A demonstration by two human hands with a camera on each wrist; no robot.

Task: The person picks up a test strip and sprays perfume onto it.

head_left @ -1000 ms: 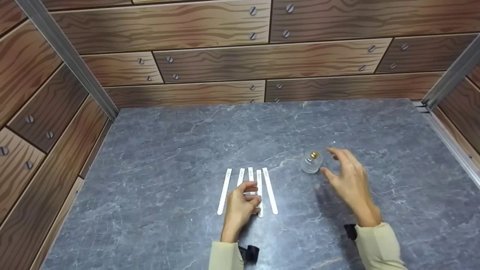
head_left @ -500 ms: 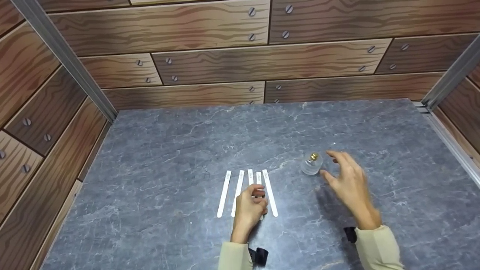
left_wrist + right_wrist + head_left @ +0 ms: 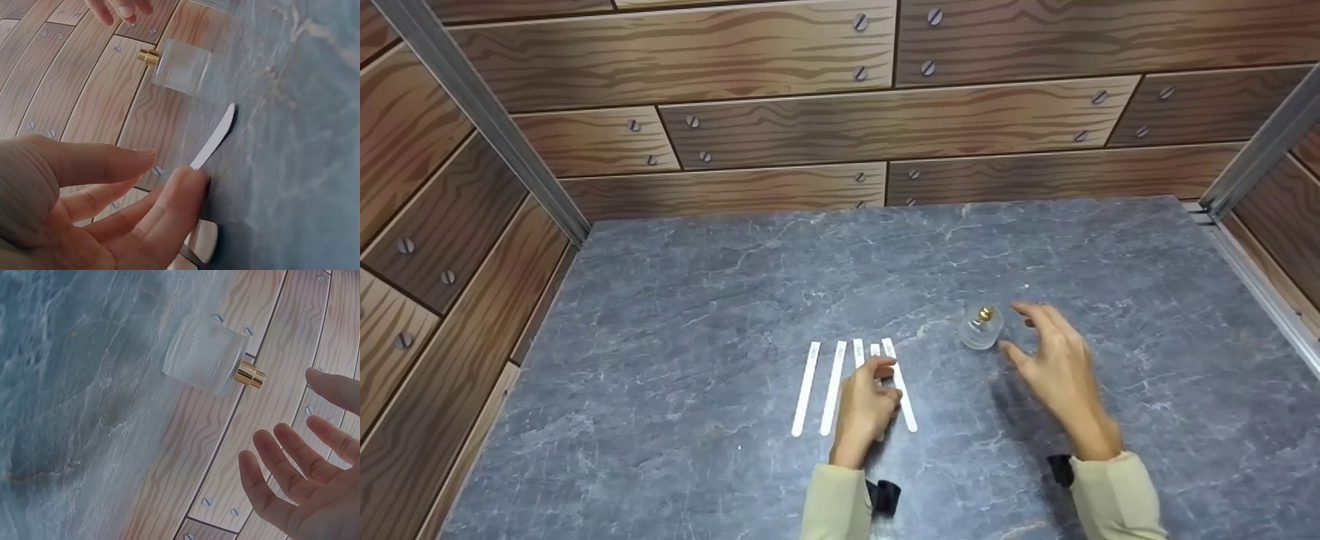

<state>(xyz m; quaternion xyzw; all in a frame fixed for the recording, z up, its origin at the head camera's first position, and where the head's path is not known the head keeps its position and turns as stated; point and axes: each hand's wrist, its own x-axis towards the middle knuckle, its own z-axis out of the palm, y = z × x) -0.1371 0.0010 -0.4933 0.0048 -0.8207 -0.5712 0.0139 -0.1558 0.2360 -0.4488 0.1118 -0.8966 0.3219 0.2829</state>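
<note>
Several narrow white paper strips (image 3: 805, 390) with small print at their far ends lie fanned out on the table. Over the right-hand ones hovers my left hand (image 3: 868, 405), fingers loosely bent. In the left wrist view its thumb stands apart from the fingers, and the fingertips overlap one white strip (image 3: 214, 138). A clear ribbed glass perfume bottle (image 3: 208, 354) with a gold spray top stands upright to the right of the strips. My right hand (image 3: 1057, 367) is just right of the bottle (image 3: 981, 335), fingers spread and relaxed, holding nothing.
The grey marbled tabletop (image 3: 697, 300) is bordered by wood-print panels (image 3: 780, 127) at the back and sides. Metal posts (image 3: 495, 127) stand at the corners, and a metal rail (image 3: 1260, 285) runs along the right edge.
My left hand has shifted right across the strips, from the middle ones to the right-hand ones. My right hand and the bottle have stayed in place.
</note>
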